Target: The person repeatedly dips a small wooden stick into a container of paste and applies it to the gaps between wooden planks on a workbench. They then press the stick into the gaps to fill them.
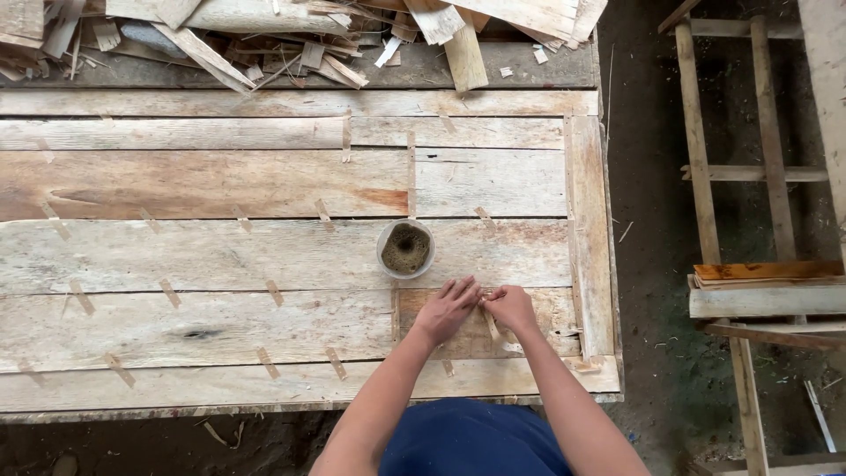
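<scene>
A large sheet of thin wood veneer pieces (264, 256) lies flat before me, its seams joined by short strips of brown tape (273, 292). My left hand (449, 308) rests flat on the sheet with fingers spread, pressing near a seam. My right hand (511, 308) is beside it, fingers pinched on a small strip of tape (491, 323) laid over the seam. Both hands touch at the fingertips. A small round white tub (406, 249) with dark, crusted contents stands just beyond my hands.
A heap of veneer scraps (291, 35) is piled along the far edge. To the right, over dark dirt floor (652, 220), stands a wooden ladder-like frame (731, 176) with boards (767, 286) stacked on it. The sheet's right edge (592, 238) is a vertical strip.
</scene>
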